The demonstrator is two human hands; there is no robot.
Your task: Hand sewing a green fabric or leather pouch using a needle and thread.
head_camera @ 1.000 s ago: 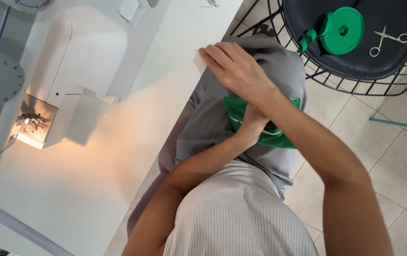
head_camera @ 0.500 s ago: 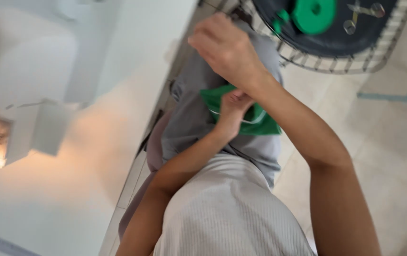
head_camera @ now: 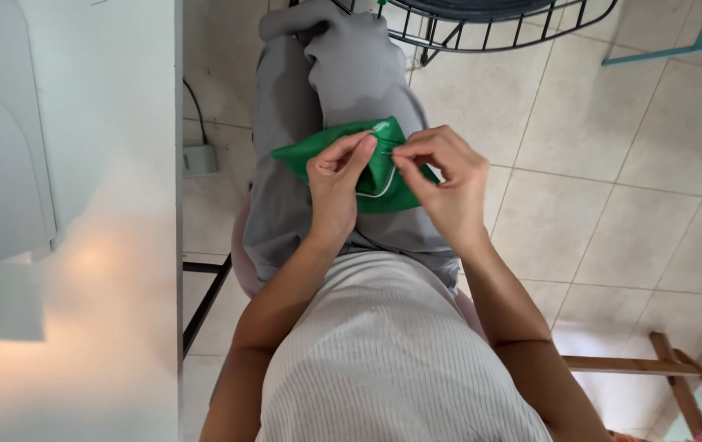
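Green fabric piece (head_camera: 383,176) on lap at 12 o'clock, L hand (head_camera: 336,176) & R hand (head_camera: 441,168) each pinching its white-edged seam w/ fingertips: hand-finishing step, prob.; next calls for steady grip, fine thread pull.

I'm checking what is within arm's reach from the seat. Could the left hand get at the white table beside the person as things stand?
Probably yes. The left hand is pinching the green fabric on the lap, and the white table edge runs right beside the left leg with nothing between. It would have to let go of the fabric first.
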